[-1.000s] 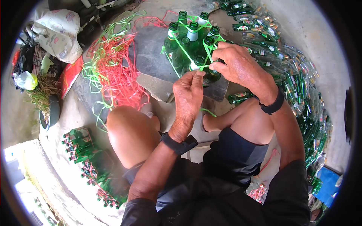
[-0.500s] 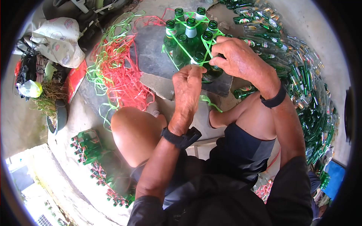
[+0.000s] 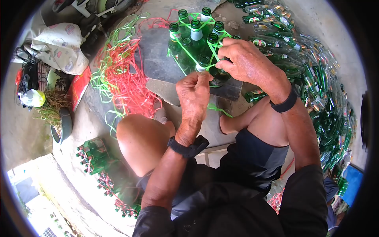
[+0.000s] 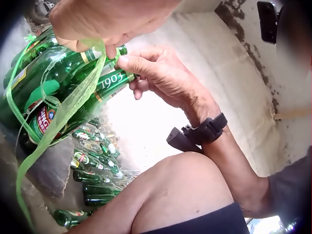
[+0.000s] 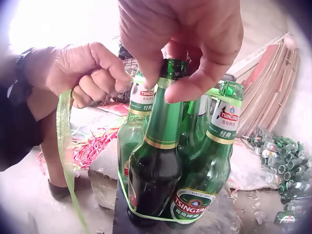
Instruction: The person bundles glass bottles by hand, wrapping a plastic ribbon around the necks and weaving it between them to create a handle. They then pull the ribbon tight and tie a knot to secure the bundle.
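A cluster of green beer bottles (image 3: 196, 34) stands upright on a dark slab, with light green plastic strap (image 3: 190, 51) laced round the necks and more round the bodies. My left hand (image 3: 194, 94) pinches the strap close to the nearest neck; in the right wrist view a loose strap tail (image 5: 64, 131) hangs from it. My right hand (image 5: 190, 44) has thumb and fingers curled round the neck of a dark-filled bottle (image 5: 158, 161), where the strap meets it. In the left wrist view that hand's fingertips sit at a neck marked 1903 (image 4: 112, 80).
Tangled red and green strap (image 3: 126, 75) lies left of the slab (image 3: 158, 59). Many loose bottles (image 3: 316, 87) are heaped along the right wall. Tied bottle bundles (image 3: 94, 154) stand at lower left. A white patterned sack (image 3: 59, 47) is at upper left.
The bottle cluster and both hands have shifted slightly left over the last half second. My left thumb now shows along the strap. The head view itself has also moved a little.
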The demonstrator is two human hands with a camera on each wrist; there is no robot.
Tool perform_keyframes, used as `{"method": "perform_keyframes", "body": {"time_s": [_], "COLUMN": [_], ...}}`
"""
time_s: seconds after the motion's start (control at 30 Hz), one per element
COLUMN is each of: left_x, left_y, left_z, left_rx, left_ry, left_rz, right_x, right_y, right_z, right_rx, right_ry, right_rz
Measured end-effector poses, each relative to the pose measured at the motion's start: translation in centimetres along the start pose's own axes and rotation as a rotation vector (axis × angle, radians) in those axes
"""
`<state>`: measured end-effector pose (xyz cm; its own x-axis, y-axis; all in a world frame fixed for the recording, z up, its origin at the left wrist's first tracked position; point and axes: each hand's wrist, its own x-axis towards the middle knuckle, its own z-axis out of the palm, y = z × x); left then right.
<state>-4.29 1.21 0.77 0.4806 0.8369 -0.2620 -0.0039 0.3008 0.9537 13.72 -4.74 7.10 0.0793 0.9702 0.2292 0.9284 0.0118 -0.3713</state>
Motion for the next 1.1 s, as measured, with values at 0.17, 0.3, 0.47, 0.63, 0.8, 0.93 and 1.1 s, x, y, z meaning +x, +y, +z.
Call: {"method": "perform_keyframes", "body": {"time_s": [0.17,0.3,0.47,0.63,0.8,0.93,1.1], "left_x": [-0.1,-0.2,-0.3,-0.2,0.1,0.5,1.1], "left_y": [-0.1,-0.1,-0.2,0.0,0.0,1.0,3.3], "left_z": [-0.4,-0.8,-1.0,-1.1,-1.5,-1.7,-2.3], "left_rx": [0.05,0.049,0.075,0.186,0.31,0.492,0.694], "left_ry": [-0.001,-0.022,-0.03,-0.034,-0.063,-0.059,-0.131], "left_rz": [0.03,0.021,0.052,0.124,0.259,0.451,0.51], "right_x": [0.0,0.1,0.0,0.0,-0.2,-0.1,0.0], "right_y": [0.1,0.1,0.3,0.2,0.6,0.7,1.1], "right_z": [0.0,0.1,0.2,0.2,0.3,0.3,0.8], "right_rx": [-0.043,-0.016,-0.021,0.004,0.047,0.041,0.054], "right_ry": [-0.034,0.008,-0.03,-0.005,0.058,0.02,0.024], "right_rz": [0.013,0.008,0.032,0.047,0.007,0.009,0.013]}}
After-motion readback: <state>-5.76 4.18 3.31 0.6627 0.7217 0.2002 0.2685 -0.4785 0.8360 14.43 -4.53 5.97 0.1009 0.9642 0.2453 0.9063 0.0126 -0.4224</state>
